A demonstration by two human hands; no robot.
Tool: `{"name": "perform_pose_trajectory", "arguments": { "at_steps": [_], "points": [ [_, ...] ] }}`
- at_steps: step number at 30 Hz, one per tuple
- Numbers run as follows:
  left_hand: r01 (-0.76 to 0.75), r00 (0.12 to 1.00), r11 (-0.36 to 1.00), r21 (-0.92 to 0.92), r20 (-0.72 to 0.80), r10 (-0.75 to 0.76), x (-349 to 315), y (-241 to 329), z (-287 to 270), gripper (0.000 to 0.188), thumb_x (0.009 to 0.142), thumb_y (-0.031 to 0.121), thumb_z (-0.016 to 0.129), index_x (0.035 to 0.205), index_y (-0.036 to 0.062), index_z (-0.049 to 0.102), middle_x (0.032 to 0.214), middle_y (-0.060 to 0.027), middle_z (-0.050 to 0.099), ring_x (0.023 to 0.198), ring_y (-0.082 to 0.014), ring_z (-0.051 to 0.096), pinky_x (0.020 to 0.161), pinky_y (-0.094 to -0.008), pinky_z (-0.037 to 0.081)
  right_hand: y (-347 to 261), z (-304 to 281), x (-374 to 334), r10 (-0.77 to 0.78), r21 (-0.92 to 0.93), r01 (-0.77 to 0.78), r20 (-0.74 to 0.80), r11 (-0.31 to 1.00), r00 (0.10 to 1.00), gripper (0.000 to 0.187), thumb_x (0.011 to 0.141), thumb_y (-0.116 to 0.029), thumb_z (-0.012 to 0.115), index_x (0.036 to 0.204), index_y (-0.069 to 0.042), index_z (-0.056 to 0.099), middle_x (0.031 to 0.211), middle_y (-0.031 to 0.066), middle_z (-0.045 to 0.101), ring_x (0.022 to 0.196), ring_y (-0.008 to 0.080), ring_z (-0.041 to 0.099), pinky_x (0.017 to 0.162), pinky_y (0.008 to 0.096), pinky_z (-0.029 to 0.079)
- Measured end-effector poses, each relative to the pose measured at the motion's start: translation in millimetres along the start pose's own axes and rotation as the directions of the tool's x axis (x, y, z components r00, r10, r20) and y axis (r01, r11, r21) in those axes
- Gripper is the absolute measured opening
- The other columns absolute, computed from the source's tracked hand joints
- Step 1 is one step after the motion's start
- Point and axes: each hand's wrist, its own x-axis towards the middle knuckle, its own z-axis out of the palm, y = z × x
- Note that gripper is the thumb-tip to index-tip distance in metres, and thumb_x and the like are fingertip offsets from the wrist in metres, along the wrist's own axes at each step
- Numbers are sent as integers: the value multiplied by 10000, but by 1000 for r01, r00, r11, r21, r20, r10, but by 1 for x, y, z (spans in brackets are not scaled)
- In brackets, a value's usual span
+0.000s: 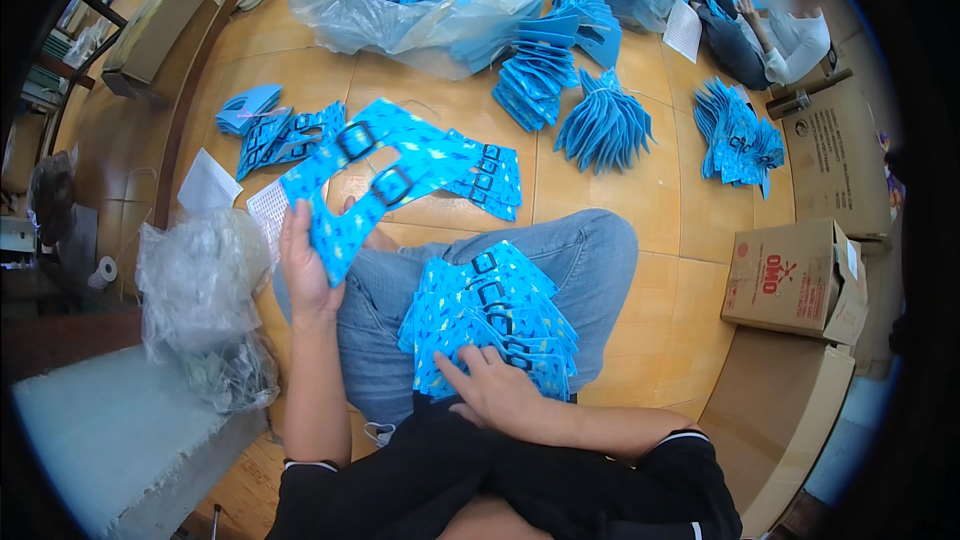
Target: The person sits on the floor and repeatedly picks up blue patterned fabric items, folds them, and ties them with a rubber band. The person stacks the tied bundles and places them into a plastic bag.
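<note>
Raised at the left, my left hand (309,265) is closed on the edge of a blue printed fabric piece (345,225). The piece has a curved cut-out and two black square buckles. On my lap lies a fanned pile of matching blue pieces (470,310), their black buckles roughly in a row. My right hand (492,387) rests on the near part of that pile, index finger stretched out and the other fingers partly bent. Beyond the raised piece, more flat blue pieces with buckles (487,178) lie on the tiled floor.
Fanned blue bundles (603,125) stand on the floor ahead. Behind them is a clear plastic bag (420,25) of blue pieces. Cardboard boxes (790,280) line the right; crumpled plastic (205,290) lies at left. Another person (790,35) sits at the far right.
</note>
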Motion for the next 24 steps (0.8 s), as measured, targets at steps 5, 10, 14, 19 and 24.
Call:
{"name": "perform_pose_trajectory", "arguments": {
  "at_steps": [5,10,14,19,24],
  "points": [
    [45,994,998,45,97,-49,-2,-21,20,286,1036,244,495,1216,33,564,1078,-59,669,918,-118,674,789,-277,575,10,-60,-4,-80,380,-58,337,923,938,555,922,-352,633,1364,-49,489,1043,196,599,1010,384,621,772,443,552],
    [84,989,996,38,120,-88,1,-21,14,346,1035,246,490,1293,15,503,1161,-87,638,1006,-181,672,858,-308,570,55,-102,50,-30,157,79,-293,984,956,446,945,-355,601,1260,-39,587,1033,213,645,992,393,629,829,459,523],
    [-17,992,992,122,127,1,-13,-7,22,305,1032,221,500,1257,19,536,1117,-63,655,979,-139,659,834,-283,553,80,-116,70,351,560,-50,-444,827,824,386,972,-311,603,1214,-11,611,1056,120,676,950,240,650,821,359,511],
    [-79,898,973,215,439,-24,-25,11,34,224,1026,162,520,1186,19,583,1076,-31,660,927,-62,609,817,-230,503,101,-104,87,501,881,123,-369,457,783,422,1012,-328,558,1242,22,606,1083,72,688,936,134,625,824,292,496],
    [-143,883,905,400,464,-66,-19,7,46,236,1012,173,559,1195,23,577,1064,-36,660,944,-42,585,846,-203,471,115,-108,62,413,938,-33,-120,345,903,549,1002,-381,566,1410,-25,472,1260,129,602,1140,114,537,946,214,412]
  ]
}}
